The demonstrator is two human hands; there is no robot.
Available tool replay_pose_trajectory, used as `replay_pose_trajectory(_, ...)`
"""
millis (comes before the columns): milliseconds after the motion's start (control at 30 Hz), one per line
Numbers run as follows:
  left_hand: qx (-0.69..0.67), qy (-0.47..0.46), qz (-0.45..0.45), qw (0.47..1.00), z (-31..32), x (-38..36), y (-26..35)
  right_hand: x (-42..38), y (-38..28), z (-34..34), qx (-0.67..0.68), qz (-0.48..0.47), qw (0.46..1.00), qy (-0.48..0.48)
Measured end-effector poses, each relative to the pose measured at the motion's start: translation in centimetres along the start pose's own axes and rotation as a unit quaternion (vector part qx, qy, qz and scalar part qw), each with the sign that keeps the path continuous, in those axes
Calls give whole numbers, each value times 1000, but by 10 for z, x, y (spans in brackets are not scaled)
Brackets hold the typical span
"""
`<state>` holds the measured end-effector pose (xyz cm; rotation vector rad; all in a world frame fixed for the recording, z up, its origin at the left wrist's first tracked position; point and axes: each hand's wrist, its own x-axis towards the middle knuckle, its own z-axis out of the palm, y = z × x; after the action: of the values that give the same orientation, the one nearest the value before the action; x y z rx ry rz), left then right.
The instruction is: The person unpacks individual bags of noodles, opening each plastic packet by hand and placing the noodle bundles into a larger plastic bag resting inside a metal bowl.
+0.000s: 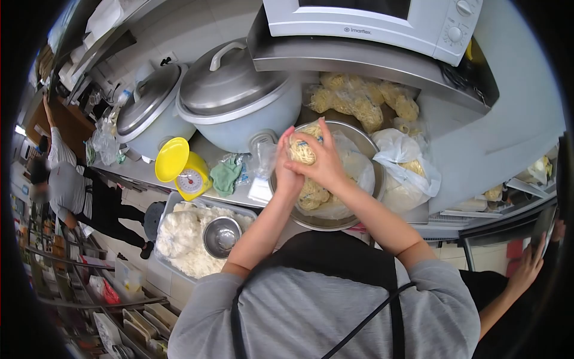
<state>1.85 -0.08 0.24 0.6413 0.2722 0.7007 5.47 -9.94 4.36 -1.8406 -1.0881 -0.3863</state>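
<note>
the left hand (pixel 289 164) and right hand (pixel 321 158) both grip a round bundle of pale yellow noodles (pixel 304 149), held over a wide silver metal bowl (pixel 379 179). beyond the bowl stands a large grey-lidded, pale round cooker (pixel 242 110).

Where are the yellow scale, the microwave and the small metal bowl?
Yellow scale (pixel 191 181), head view: its round dial.
Microwave (pixel 382 35), head view: front, below the window.
Small metal bowl (pixel 222 237), head view: its inside.

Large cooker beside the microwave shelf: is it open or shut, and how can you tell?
Shut: the metal lid sits on the large cooker, with no gap showing along the near rim.
</note>
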Motion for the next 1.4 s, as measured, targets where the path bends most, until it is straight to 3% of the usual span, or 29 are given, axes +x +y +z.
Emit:
replay_pose_trajectory(33,51,-54,14,997,3,-5,-3,-1,7,3,-1,-2,1000,-3)
replay_pose_trajectory(100,42,-39,-13,998,3,-5,-5,0,20,8,95,-13,995,10)
replay_pose_trajectory(167,167,-73,15,983,-6,2,-8,-5,23,12,121,6,992,19)
replay_pose_trajectory(200,166,-70,16,984,-1,1,-4,-10,24,13,144,29,989,30)
replay_pose_trajectory(267,244,34,-2,969,17,0,7,-17,30,18,151,28,987,39)
replay_pose_trajectory(333,311,16,15,950,7,16,7,-17,32,17,160,30,985,50)
replay_pose_trajectory(400,378,-2,30,925,-4,35,-3,-8,33,8,72,-24,994,73)
replay_pose_trajectory(433,413,-103,199,883,-4,43,-12,1,32,5,73,-24,995,71)
replay_pose_trajectory(467,431,-198,358,804,-8,46,-22,12,31,2,28,-68,995,66)
replay_pose_trajectory(500,433,-194,355,806,-4,40,-22,16,37,6,7,-89,994,60)
replay_pose_trajectory(533,638,-198,265,695,9,30,-15,21,43,10,-13,-109,992,56)
replay_pose_trajectory(567,804,-190,159,541,22,21,-8,21,58,24,129,-23,991,39)
replay_pose_trajectory(600,785,-201,201,550,34,9,-1,24,58,27,267,63,961,22)
replay_pose_trajectory(633,786,-199,199,550,26,15,-8,25,59,27,268,64,961,21)
replay_pose_trajectory(700,776,-174,313,519,8,32,-23,26,58,26,467,206,858,50)
replay_pose_trajectory(767,795,-171,318,488,-5,37,-30,22,49,30,483,223,844,64)
replay_pose_trajectory(833,811,-169,325,456,-11,46,-34,25,33,23,606,327,719,96)
replay_pose_trajectory(900,858,-161,257,415,-15,51,-36,15,32,28,602,340,718,75)
replay_pose_trajectory(967,865,-169,235,409,-13,52,-38,8,32,28,596,351,720,55)
replay_pose_trajectory(1033,872,-176,215,403,-9,52,-37,6,28,23,549,348,759,45)
replay_pose_trajectory(1067,882,-193,219,370,-7,54,-37,3,38,23,548,347,760,45)
replay_pose_trajectory(1100,890,-211,223,337,-4,56,-37,-3,56,24,425,255,868,7)
replay_pose_trajectory(1133,889,-213,226,336,-1,60,-34,-3,62,17,287,155,945,-29)
replay_pose_trajectory(1167,887,-212,248,328,1,64,-30,-3,69,9,285,155,946,-27)
replay_pose_trajectory(1200,884,-211,269,320,4,65,-28,-2,62,-6,8,6,1000,-29)
replay_pose_trajectory(1233,883,-215,268,319,7,65,-27,-4,59,-17,-268,-143,952,-30)
replay_pose_trajectory(1267,884,-220,269,314,12,66,-26,-10,65,-18,-270,-140,952,-28)
replay_pose_trajectory(1333,883,-226,273,308,18,76,-23,-15,75,-20,-340,-133,909,-203)
replay_pose_trajectory(1400,767,-343,327,433,16,84,-15,-5,87,-50,-302,-190,923,-145)
